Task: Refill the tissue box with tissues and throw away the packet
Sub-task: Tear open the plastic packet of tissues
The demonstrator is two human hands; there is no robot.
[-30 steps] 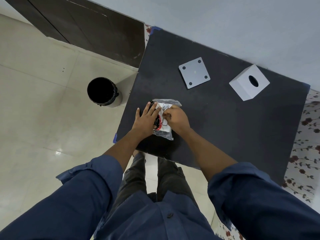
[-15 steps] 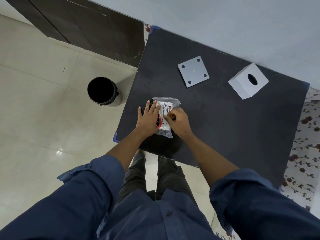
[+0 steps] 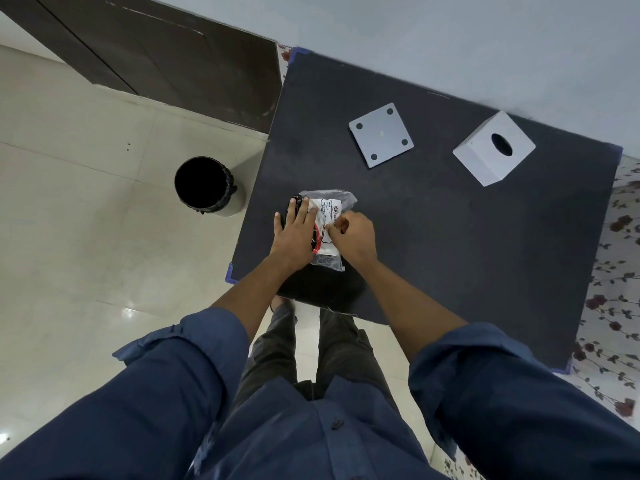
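Observation:
A clear plastic tissue packet (image 3: 328,216) with a white printed label lies near the front left of the black table (image 3: 450,244). My left hand (image 3: 295,233) lies flat on the packet's left side, fingers spread, pressing it down. My right hand (image 3: 355,237) pinches the packet's right edge with curled fingers. The white cube tissue box (image 3: 493,147), with an oval hole in its top, stands at the back right. Its flat grey base plate (image 3: 381,135), with a dark dot at each corner, lies apart from it at the back middle.
A black-lined waste bin (image 3: 206,185) stands on the tiled floor just left of the table. A dark wooden door is at the back left, and a pale wall runs behind the table. Floral fabric shows past the table's right edge.
My right hand has shifted slightly along the packet's right edge, pinching the plastic. My left hand stays pressed on the packet. The box and plate have not moved.

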